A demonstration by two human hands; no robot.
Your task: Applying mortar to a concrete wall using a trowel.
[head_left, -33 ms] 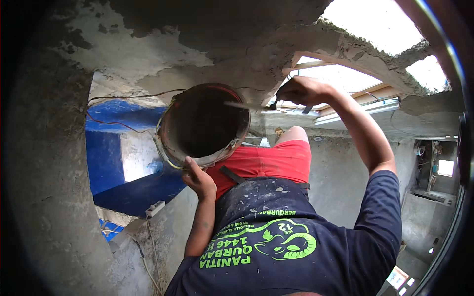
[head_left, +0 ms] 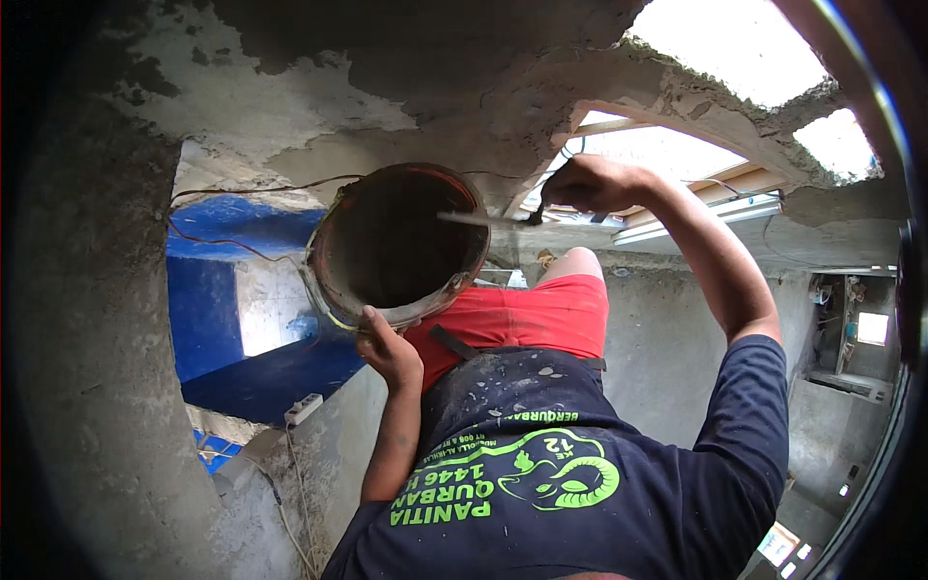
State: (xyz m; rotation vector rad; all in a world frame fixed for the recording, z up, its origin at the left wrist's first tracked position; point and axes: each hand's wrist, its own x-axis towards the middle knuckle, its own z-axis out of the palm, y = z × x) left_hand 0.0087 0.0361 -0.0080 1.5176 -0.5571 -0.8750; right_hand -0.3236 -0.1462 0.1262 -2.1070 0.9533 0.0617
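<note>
The left hand (head_left: pixel 390 350) was closed on the lower rim of a round, dark bucket (head_left: pixel 396 246), fingers curled over the edge, holding it tilted so that its open mouth faced the camera. The bucket sat in mid-air between the two hands, in front of a rough grey plastered wall (head_left: pixel 87 319) and just beside a blue-painted opening (head_left: pixel 222 290). The right hand (head_left: pixel 590 184) was closed in a fist around the handle of a trowel (head_left: pixel 488 220), whose flat blade reached across the bucket's upper right rim and into its mouth. Whether the blade touched the inside of the bucket could not be determined. A thin wire (head_left: pixel 251 190) ran along the wall beside the bucket. The person wore red shorts (head_left: pixel 527 319) and a dark, speckled shirt (head_left: pixel 580 483)
</note>
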